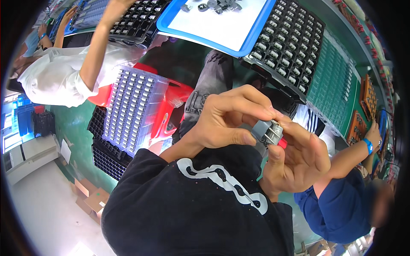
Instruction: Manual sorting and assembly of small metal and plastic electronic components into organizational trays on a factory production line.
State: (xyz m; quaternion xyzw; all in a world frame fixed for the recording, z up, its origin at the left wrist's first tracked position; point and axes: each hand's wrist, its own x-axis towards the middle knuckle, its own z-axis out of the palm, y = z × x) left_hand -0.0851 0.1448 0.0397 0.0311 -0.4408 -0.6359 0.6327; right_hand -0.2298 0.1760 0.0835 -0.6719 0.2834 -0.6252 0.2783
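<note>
In front of my chest, both hands meet around a small metal part (273, 132) with thin prongs. A grey plastic cap (260, 129) sits against its left side, pinched between the thumb and fingers of my left hand (228, 119). My right hand (297, 160) grips the metal part from the right, with its thumb below. A small red piece (282, 143) shows beside that thumb; whether it belongs to the part I cannot tell. Fingers partly cover where cap and metal meet.
Ahead lies a blue-rimmed tray (259, 30) with several grey parts (220, 6). Right of it stand a filled black tray (287, 47) and a clear tray (331, 81). A red stool (164, 119) bears another clear tray (130, 109). Co-workers' sleeves show left (60, 77) and right (341, 209).
</note>
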